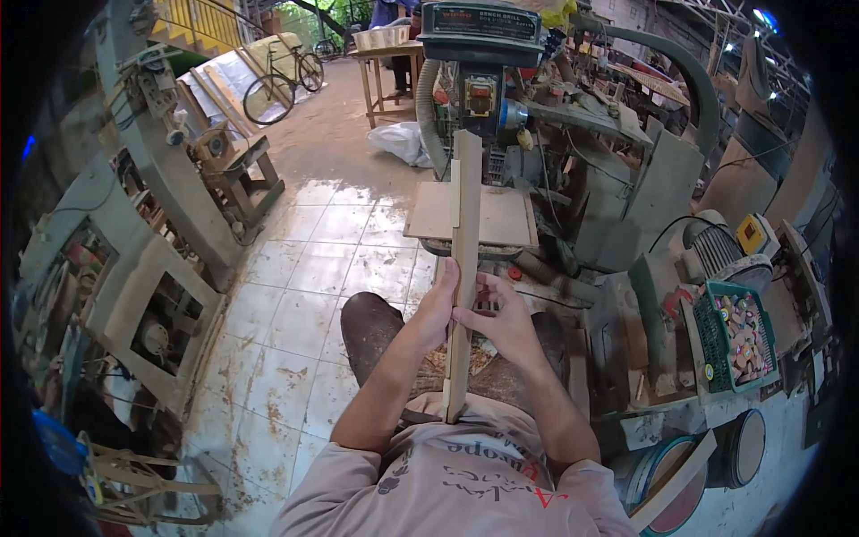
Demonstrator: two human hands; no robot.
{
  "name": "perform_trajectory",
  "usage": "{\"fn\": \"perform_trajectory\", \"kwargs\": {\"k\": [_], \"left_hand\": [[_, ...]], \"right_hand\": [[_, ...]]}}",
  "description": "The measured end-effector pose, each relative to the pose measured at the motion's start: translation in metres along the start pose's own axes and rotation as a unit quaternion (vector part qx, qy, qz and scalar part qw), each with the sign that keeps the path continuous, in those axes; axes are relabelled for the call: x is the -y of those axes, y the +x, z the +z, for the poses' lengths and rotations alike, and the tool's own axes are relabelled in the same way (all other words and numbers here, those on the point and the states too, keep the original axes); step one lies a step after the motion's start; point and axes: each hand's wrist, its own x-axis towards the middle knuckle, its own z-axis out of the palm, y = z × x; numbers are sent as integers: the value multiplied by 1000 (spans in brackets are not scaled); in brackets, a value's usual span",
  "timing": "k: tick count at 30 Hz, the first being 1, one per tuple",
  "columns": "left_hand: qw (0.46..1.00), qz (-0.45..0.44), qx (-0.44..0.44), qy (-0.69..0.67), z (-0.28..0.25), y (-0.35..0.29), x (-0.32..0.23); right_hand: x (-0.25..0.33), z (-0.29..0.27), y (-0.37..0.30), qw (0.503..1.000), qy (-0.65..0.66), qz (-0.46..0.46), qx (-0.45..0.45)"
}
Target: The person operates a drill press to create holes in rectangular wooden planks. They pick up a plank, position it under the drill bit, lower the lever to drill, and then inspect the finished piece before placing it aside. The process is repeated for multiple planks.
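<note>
Head view: a long, pale, flat wooden strip (464, 268) is held upright before the chest, its lower end against the grey shirt (465, 474). The left hand (438, 304) is wrapped around the strip's left edge at mid-length; the right hand (501, 318) is pinched on its right edge, just beside. Beyond stands a green bench drill (479, 63) with a square wooden table board (501, 215). A green basket of coloured small parts (738, 336) sits to the right.

Left hand (436, 309) and right hand (501, 320) clasp long wooden strip (464, 268) before bench drill (480, 63).
</note>
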Motion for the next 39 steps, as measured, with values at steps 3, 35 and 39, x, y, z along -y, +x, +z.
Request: {"fn": "perform_trajectory", "kwargs": {"k": [3,35,39], "left_hand": [[1000,10,-5,8,-2,1,4],[960,193,102,176,56,26,-123],[942,257,137,164,67,37,-152]], "right_hand": [[5,1,-1,1000,28,5,-4],[165,-64,69,991,49,-116,49],[175,-64,67,993,74,-83,45]]}}
